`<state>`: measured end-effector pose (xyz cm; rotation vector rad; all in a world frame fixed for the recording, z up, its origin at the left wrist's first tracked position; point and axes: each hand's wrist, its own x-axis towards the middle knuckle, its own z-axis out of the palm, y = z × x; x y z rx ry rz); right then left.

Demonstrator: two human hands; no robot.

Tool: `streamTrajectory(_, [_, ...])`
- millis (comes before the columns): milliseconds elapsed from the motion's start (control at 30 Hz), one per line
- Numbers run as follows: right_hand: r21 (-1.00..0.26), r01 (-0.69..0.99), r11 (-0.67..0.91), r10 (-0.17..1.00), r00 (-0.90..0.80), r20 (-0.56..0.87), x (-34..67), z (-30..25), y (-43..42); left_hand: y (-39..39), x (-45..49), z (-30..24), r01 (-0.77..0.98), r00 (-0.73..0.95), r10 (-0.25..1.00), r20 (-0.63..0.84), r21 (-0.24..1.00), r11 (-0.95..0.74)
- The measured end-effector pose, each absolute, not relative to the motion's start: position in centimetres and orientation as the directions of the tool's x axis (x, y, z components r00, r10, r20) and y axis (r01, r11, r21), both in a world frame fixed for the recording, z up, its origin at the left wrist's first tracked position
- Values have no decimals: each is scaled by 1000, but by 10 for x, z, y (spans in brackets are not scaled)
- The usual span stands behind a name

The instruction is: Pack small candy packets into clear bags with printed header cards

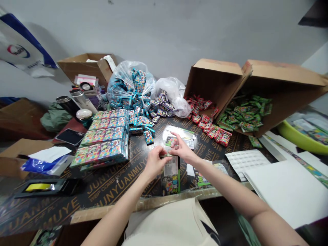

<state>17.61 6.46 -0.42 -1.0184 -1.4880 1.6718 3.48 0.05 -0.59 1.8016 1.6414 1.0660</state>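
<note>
My left hand (156,160) is closed in a pinch over the middle of the dark table, at one side of a thin, flat piece that its fingers mostly cover. Touching the other side of that piece is my right hand (182,149), its index finger raised and the other fingers curled in. Just beyond the hands lies a clear plastic package (190,143) with a printed card. Below them, a black-and-green printed card (170,182) rests near the table edge. A blue candy-like box (148,137) lies to the left of the hands.
Stacked wrapped multicolour packs (102,136) stand at left, near a tape dispenser (48,187). Behind are a bag of blue boxes (130,85) and a bag of purple ones (164,99). Tipped cartons spill red packets (205,118) and green packets (246,112). White sheets (287,191) lie right.
</note>
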Motion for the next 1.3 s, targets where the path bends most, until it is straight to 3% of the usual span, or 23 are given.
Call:
streamTrajectory(67, [-978,-19,-206,898,-400,-182,177,-6,64,3,27,0,598,103,979,176,776,-202])
streamTrajectory(133, [-982,-43,-186,933,-320,-163,183,-8,67,6,14,7,570,143,984,106,804,-169])
streamTrajectory(200, [-997,-21,-70,982,-178,-65,192,-12,70,8,-4,13,465,21,998,53,884,-57])
streamTrajectory(267, [-999,31,-11,998,-60,-13,201,-20,72,7,-21,16,227,-180,984,-13,972,54])
streamTrajectory(367, [-991,-42,-125,988,-94,-121,208,-35,68,-5,-31,9,-168,-329,931,-160,980,109])
streamTrajectory(467, [-954,-252,-164,975,-189,-117,209,-38,65,-23,-25,-12,-283,-242,940,-243,944,171])
streamTrajectory(533, [-952,-293,-88,981,-194,-31,211,-30,66,-34,-19,-28,-197,-162,950,-268,952,235])
streamTrajectory(600, [-976,-219,-23,963,-267,37,211,-19,67,-39,-14,-37,-6,-209,957,-201,979,204])
streamTrajectory(667, [-996,-89,27,911,-408,61,208,-11,64,-37,-10,-35,223,-269,963,-6,972,68])
streamTrajectory(767, [-993,69,96,819,-572,39,197,-10,53,-28,-3,-19,429,-115,960,255,885,-184])
streamTrajectory(867, [-977,120,179,803,-591,74,188,-13,46,-21,5,-6,483,-14,952,307,835,-263])
streamTrajectory(1067, [-850,262,457,851,-406,333,192,19,60,-22,8,-8,505,3,936,351,808,-305])
streamTrajectory(1167, [-870,228,437,817,-505,278,185,35,65,-22,7,-7,492,29,925,378,800,-342])
streamTrajectory(1300, [-946,189,262,713,-699,58,168,38,65,-19,5,-4,458,44,943,329,833,-312])
